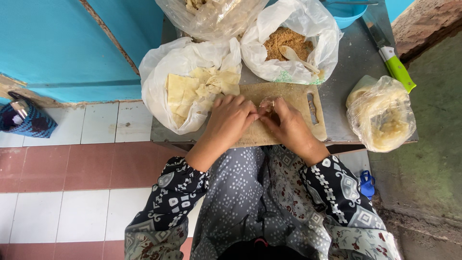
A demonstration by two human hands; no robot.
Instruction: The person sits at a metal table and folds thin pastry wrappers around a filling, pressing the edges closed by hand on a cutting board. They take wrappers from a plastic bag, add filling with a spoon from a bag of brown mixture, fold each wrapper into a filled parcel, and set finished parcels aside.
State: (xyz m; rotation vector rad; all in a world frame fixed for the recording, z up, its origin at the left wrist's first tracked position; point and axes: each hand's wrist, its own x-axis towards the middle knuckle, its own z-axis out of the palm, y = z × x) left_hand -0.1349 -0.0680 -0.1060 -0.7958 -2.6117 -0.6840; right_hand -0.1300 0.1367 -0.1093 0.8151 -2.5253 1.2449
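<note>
My left hand (231,120) and my right hand (286,125) meet over a wooden cutting board (293,94) on a low grey table (349,62). Both pinch a small pale dough wrapper (266,102) between their fingertips; its filling is hidden. Left of the board, a white plastic bag (163,72) holds several square pale wrappers (199,89). Behind the board, another white bag (308,29) holds brown crumbly filling (284,41) with a wooden spoon (298,58) in it.
A clear bag of pale dough pieces (382,115) lies at the table's right edge. A green-handled knife (392,60) lies at the back right near a blue bowl (349,12). Another clear bag (211,17) sits at the back. A blue wall and tiled floor lie to the left.
</note>
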